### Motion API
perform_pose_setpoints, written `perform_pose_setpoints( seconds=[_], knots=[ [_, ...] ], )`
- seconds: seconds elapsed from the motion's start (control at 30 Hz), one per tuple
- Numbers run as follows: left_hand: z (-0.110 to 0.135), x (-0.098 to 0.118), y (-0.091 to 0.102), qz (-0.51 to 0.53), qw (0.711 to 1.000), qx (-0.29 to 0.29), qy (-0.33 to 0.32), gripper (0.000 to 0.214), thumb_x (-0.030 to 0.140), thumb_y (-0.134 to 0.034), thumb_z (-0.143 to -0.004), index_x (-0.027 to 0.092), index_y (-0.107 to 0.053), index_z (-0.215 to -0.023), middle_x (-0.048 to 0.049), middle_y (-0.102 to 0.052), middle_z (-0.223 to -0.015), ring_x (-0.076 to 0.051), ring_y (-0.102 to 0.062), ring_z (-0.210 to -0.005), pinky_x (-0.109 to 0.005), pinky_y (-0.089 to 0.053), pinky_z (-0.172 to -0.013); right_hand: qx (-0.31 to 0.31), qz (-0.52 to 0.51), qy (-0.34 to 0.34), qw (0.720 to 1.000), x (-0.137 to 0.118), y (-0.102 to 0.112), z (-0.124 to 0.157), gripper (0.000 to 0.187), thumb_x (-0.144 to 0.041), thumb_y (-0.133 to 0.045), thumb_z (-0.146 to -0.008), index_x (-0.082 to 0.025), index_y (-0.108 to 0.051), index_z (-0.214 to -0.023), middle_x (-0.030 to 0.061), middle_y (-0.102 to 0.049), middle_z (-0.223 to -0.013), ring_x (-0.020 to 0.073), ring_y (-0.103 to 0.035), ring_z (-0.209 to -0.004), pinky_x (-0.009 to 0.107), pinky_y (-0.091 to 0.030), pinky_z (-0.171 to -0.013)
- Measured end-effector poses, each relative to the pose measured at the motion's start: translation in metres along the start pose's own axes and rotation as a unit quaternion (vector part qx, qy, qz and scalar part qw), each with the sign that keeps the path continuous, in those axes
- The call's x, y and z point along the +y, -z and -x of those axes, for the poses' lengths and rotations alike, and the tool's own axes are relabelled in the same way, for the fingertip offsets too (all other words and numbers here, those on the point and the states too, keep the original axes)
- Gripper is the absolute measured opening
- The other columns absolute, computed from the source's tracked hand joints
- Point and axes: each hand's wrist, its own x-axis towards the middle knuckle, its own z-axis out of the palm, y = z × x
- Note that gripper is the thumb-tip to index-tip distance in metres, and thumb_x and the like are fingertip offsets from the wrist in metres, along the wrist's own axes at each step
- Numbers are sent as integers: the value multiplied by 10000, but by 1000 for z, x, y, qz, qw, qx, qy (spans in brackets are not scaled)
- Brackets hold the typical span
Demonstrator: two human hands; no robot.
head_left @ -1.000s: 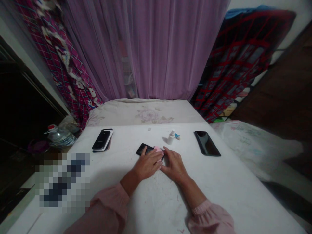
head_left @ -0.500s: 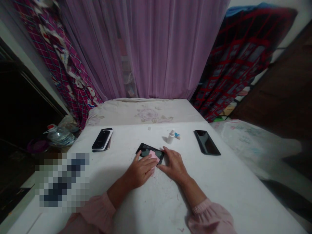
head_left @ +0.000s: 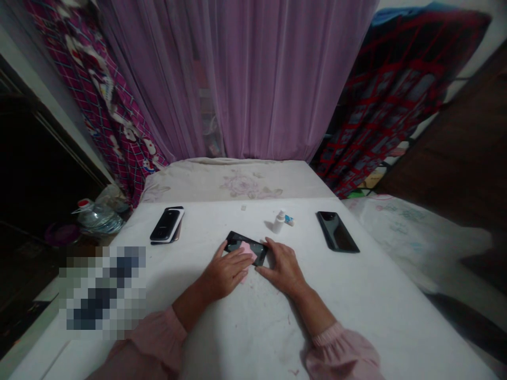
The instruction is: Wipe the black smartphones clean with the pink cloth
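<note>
A dark smartphone [head_left: 259, 257] lies on the white-covered table in front of me, its glossy side up. My left hand [head_left: 224, 272] presses a pink cloth [head_left: 248, 250] against the phone's surface, fingers reaching across it. Part of the cloth hangs below the phone's near edge. At the phone's right end, my right hand [head_left: 285, 265] grips the edge between thumb and fingers. Just beyond the phone stands a small white spray bottle [head_left: 279, 222], with a small blue and white item [head_left: 290, 219] beside it.
Stacked phones [head_left: 167, 225] lie at the left, and another large dark phone [head_left: 337, 232] lies at the right. A tiny pale square [head_left: 243, 208] is farther back on the table [head_left: 253, 338]. Purple curtains [head_left: 261, 79] hang behind. A water bottle [head_left: 97, 215] stands off the left side.
My left hand has slid slightly left over the phone with the pink cloth. My right hand keeps its hold on the phone's right end.
</note>
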Motion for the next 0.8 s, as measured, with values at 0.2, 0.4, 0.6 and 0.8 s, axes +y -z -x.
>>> perform_pose_setpoints(
  seconds=[0.2,0.4,0.6,0.8],
  knots=[
    [20,-22,8,-44,998,-3,45,406,276,-344,-1014,256,-496,-1391,-78,-623,-1330,-212,-505,-1313,-560,-113,-1188,-8,-12,-7,1000,-1,2,-1,769,-354,-737,-725,-194,-398,-1396,121,-628,-1248,305,-569,-1141,488,-402,-990],
    [30,-29,7,-63,995,13,80,408,294,-356,-1011,241,-492,-1391,-82,-600,-1354,-221,-505,-1314,-567,-153,-1181,-18,-21,-23,999,-2,3,-2,763,-353,-736,-712,-202,-412,-1386,114,-627,-1243,305,-564,-1138,494,-393,-1003],
    [32,-27,1,-61,995,9,83,432,297,-370,-995,207,-471,-1405,-88,-561,-1397,-239,-459,-1351,-555,-186,-1180,-12,-15,-39,999,1,2,-2,712,-346,-715,-731,-190,-446,-1372,130,-604,-1276,301,-545,-1179,483,-394,-1014],
    [27,-21,2,-74,993,12,90,431,264,-401,-974,193,-486,-1390,-90,-584,-1375,-250,-492,-1321,-545,-261,-1155,2,2,-34,999,10,1,-1,645,-364,-709,-755,-184,-503,-1338,133,-626,-1253,296,-564,-1162,464,-419,-987]
  ],
)
